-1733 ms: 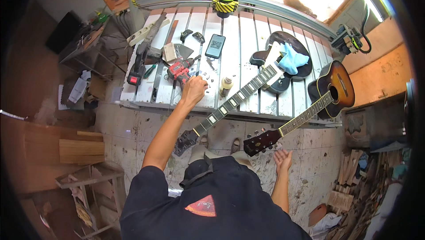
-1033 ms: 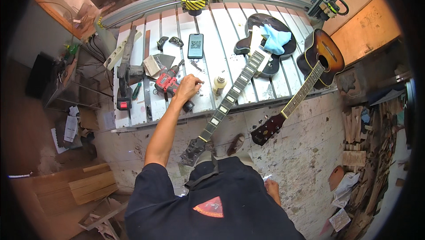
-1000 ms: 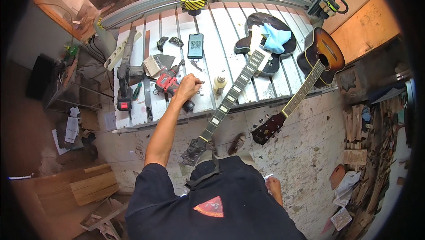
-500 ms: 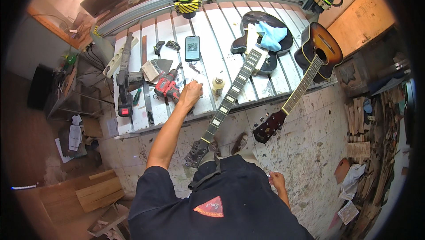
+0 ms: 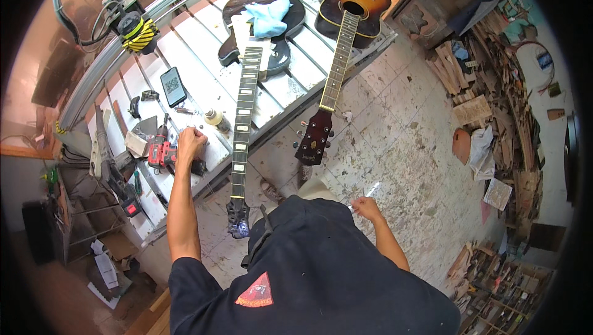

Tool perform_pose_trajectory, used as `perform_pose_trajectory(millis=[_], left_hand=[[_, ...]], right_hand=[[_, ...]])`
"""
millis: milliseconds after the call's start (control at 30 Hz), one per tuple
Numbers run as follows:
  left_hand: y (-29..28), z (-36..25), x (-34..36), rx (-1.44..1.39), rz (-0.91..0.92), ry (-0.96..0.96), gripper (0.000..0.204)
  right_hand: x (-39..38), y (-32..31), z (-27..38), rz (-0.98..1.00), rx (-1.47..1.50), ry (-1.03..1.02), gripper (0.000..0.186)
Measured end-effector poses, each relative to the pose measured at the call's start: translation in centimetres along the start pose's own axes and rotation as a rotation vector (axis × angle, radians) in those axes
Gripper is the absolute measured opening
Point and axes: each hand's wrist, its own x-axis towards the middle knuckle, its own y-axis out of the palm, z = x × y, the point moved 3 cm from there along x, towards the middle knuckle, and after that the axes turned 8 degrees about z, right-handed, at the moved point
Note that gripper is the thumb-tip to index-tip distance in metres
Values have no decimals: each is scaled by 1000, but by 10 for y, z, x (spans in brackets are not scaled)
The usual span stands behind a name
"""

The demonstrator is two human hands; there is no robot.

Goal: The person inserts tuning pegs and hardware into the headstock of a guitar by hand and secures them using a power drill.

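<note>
My left hand [image 5: 191, 144] is at the front part of the slotted white table, beside a red cordless drill [image 5: 162, 151]. Its fingers are curled together; what they hold, if anything, is hidden. A small bottle [image 5: 215, 119] stands just to its right. My right hand [image 5: 367, 208] is held over the floor beside my body, fingers closed around something small and whitish that I cannot make out. Between the hands lies a dark electric guitar [image 5: 278, 57], its neck [image 5: 241, 131] reaching past the table edge towards me. A light blue cloth [image 5: 268, 17] rests on its body.
A sunburst acoustic guitar [image 5: 352, 3] lies farther right, headstock [image 5: 315, 140] overhanging the edge. A phone [image 5: 173, 86], a wood block [image 5: 136, 144] and a long power tool [image 5: 117, 177] lie on the left. A machine head [image 5: 137, 31] hangs behind. Wood scraps [image 5: 472, 109] are piled at right.
My view has swung to the right, so the table and guitars appear farther left. My left hand stays beside the drill. My right hand shows more fully, raised a little from my side.
</note>
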Motion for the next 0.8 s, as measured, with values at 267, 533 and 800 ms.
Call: perform_pose_trajectory(millis=[267, 533, 800], left_hand=[[-55, -33, -97, -331, -219, 25, 19], [74, -207, -169, -933, 567, 248, 14], [132, -226, -165, -1080, 650, 226, 19]], right_hand=[[-60, -6, 194, -182, 79, -402, 27], [-112, 47, 317, 237, 365, -728, 21], [-84, 37, 295, 378, 414, -660, 19]])
